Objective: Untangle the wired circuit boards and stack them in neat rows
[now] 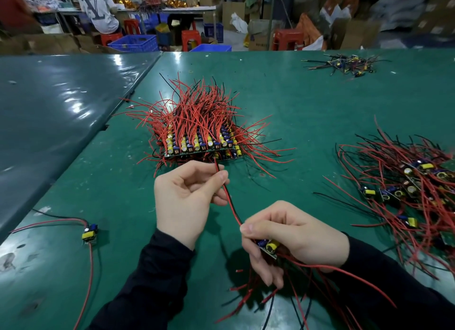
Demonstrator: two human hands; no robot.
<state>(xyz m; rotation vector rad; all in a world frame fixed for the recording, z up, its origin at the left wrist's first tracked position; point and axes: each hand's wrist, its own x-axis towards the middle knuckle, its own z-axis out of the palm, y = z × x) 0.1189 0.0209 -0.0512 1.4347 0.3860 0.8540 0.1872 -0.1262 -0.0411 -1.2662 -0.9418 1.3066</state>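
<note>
Right hand [293,233] grips one board [268,246]; left hand [187,196] pinches its red-black wire pair [230,204]. Ahead sits one neat stack [204,142], one tangled pile [403,194] right, one lone board [89,232] left.

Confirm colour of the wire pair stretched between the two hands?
Red and black, paired side by side, running from left hand to right hand. Head view.
</note>
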